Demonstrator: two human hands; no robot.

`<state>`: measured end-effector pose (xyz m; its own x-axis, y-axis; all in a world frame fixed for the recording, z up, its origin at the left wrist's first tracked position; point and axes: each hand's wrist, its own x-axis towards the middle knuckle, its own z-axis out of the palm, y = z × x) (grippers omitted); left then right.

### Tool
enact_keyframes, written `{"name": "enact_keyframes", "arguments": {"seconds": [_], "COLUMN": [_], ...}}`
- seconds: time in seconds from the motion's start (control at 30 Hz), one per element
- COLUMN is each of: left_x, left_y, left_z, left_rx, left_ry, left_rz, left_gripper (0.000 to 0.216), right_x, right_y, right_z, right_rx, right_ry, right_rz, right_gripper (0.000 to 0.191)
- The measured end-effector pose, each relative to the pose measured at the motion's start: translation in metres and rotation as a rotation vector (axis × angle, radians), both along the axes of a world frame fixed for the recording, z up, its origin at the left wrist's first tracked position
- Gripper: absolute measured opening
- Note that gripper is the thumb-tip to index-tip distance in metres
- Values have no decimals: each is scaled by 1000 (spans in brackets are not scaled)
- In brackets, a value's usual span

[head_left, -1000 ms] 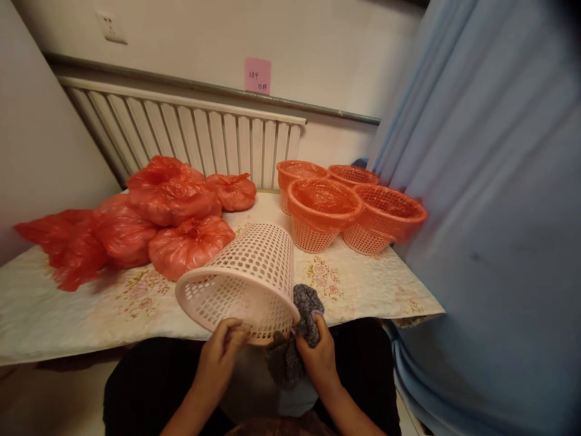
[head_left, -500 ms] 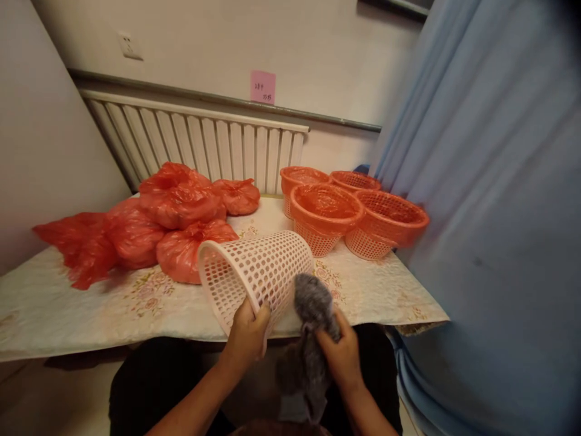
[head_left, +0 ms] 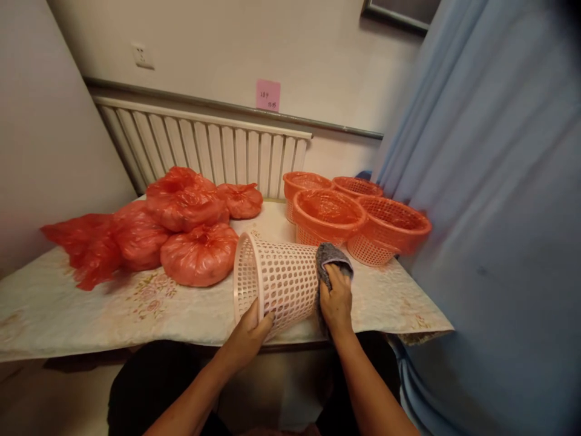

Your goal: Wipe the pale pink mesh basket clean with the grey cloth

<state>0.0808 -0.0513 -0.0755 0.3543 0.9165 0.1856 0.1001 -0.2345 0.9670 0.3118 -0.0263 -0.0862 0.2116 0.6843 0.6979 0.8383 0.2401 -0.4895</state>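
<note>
A pale pink perforated plastic wastebasket lies on its side at the table's front edge, its mouth facing left. My left hand grips the rim, thumb outside and the other fingers partly hidden by the wall. Against the basket's base on the right, my right hand presses a grey cloth, with its fingers closed on the fabric. Behind the basket stand several similar baskets lined with red bags, the nearest lined basket upright just beyond it.
Several filled red plastic bags are heaped on the left of the table, which has a flowered cover. A radiator runs along the wall behind. A blue curtain hangs close on the right.
The grey cloth, hanging loose beside the basket before, is now pressed on its base by my right hand. The basket has shifted right and turned more level, still held by my left hand.
</note>
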Motion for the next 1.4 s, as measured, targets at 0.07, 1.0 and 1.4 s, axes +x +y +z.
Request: {"name": "enact_keyframes", "arguments": {"seconds": [0.07, 1.0, 1.4], "left_x": [-3, -19, -20], "left_y": [1, -14, -8], "left_z": [0, -31, -30], "left_rx": [-7, -23, -132], "left_ry": [-9, 131, 105], "left_rz": [-19, -174, -200], "left_gripper": [48, 37, 32], "right_x": [-24, 24, -117], "right_y": [-7, -8, -46], "right_z": [12, -7, 42], "right_rx": [22, -28, 84], "right_ry": [-17, -34, -88], "right_rz": [109, -188, 318], "right_gripper": [46, 43, 39]}}
